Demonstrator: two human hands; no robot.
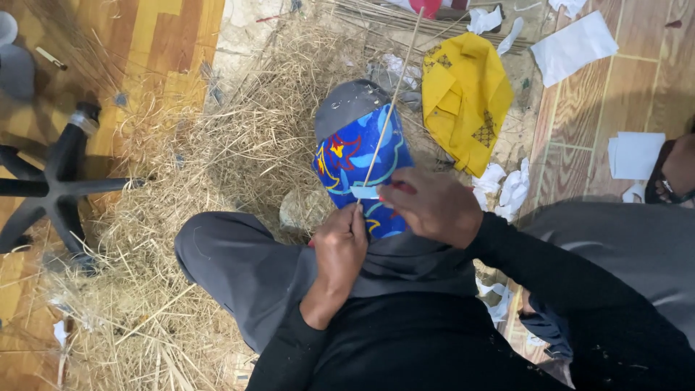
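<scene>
From the head camera I look straight down at my lap, where a blue patterned sheet with red and yellow curling shapes (360, 163) lies draped over my knee, its far end covered by a grey curved piece (346, 103). A long thin pale wooden stick (392, 101) runs slantwise across the sheet, its upper end reaching toward the top of the frame and its lower end coming down to my fingers. My left hand (339, 248) is clenched at the bottom end of the stick, pinching it against the near edge of the blue sheet. My right hand (432, 205) is closed just beside it, fingers pressed on a small white strip (365, 192) that sits across the stick and the sheet; something red shows under those fingers, but I cannot tell what it is. Both sleeves are black, and my grey trouser legs (242, 264) spread to either side. Beyond the sheet a heap of dry straw (239, 137) covers the ground on the left and centre. To the right of the sheet lies a crumpled yellow cloth with a dark checked pattern (465, 98), with scraps of white paper (575, 45) scattered near it on the wood-pattern floor (594, 108). At the far left stands the black base of a swivel chair (54, 185).
</scene>
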